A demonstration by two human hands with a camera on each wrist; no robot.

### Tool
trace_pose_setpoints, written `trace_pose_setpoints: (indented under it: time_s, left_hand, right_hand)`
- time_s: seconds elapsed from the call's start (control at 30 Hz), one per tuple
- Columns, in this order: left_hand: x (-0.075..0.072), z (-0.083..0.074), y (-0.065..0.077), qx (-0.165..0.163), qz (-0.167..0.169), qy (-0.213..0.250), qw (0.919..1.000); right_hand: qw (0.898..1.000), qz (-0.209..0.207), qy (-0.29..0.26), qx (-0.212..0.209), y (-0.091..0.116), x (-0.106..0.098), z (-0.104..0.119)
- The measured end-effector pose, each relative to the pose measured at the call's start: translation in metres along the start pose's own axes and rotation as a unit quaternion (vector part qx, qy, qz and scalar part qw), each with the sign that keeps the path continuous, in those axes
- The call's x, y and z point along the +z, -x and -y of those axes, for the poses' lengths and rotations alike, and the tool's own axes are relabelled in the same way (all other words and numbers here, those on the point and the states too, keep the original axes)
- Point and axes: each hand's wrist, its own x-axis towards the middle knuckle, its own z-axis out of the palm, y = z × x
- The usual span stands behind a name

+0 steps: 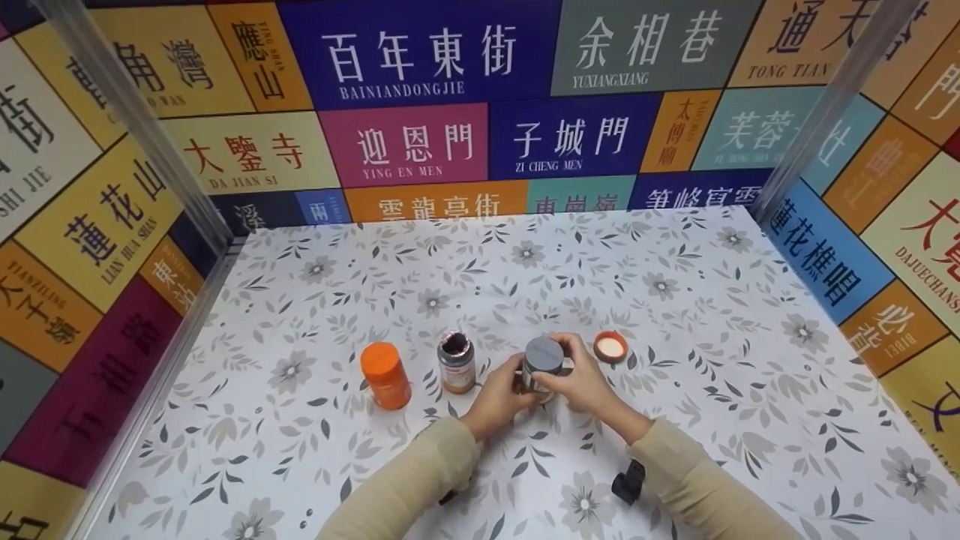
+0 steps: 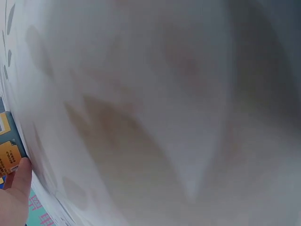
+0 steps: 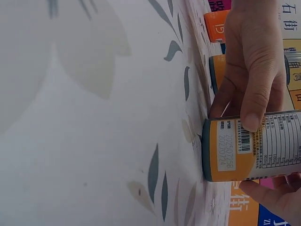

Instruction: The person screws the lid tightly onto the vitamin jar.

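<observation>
An orange-and-white labelled jar with a grey lid [image 1: 544, 354] stands upright between both hands. My left hand [image 1: 501, 399] grips its left side, and in the right wrist view that thumb lies on the printed label of the jar [image 3: 235, 150]. From the other side my right hand [image 1: 586, 381] holds the jar near its top, with fingers curled about it. Left of the hands stands an uncapped dark-necked bottle [image 1: 457, 367]. The left wrist view catches only part of the jar [image 2: 8, 146] and a finger against it.
An orange bottle with an orange cap [image 1: 386, 376] stands farther left. To the right of the hands lies an orange cap [image 1: 611, 346], pale inside facing up. A black wrist-worn device [image 1: 628, 484] hangs under the right sleeve. Sign-patterned walls border the floral tabletop [image 1: 480, 270].
</observation>
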Motion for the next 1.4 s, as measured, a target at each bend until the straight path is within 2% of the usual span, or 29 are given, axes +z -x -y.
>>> trace_pose_setpoints:
  time_s: [0.13, 0.43, 0.57, 0.7, 0.93, 1.27, 1.4]
  left_hand:
    - [0.001, -0.002, 0.002, -0.010, 0.000, 0.003, 0.9999]
    - [-0.002, -0.005, 0.008, -0.026, -0.003, 0.005, 0.9996]
    - [-0.008, -0.006, 0.018, -0.033, -0.002, 0.004, 0.9995]
    - [-0.017, -0.007, 0.031, -0.025, -0.006, 0.008, 0.9996]
    - [-0.036, -0.010, 0.050, -0.033, -0.010, 0.015, 0.9993]
    - [-0.053, -0.006, 0.068, -0.054, -0.021, 0.028, 0.9979]
    - [-0.058, -0.004, 0.073, -0.079, -0.020, 0.016, 0.9965]
  right_hand:
    - [1.000, 0.007, 0.025, 0.004, 0.000, -0.002, 0.005]
    - [0.999, 0.009, 0.043, -0.025, -0.003, -0.004, 0.006]
    - [0.998, 0.017, 0.048, -0.023, -0.003, -0.003, 0.006]
    - [0.998, 0.019, 0.054, -0.017, -0.003, -0.004, 0.005]
    - [0.999, -0.004, 0.040, -0.010, -0.021, -0.006, -0.027]
    - [0.998, -0.010, 0.062, -0.003, -0.048, -0.014, -0.034]
    - [0.997, -0.020, 0.072, 0.002, -0.057, -0.016, -0.034]
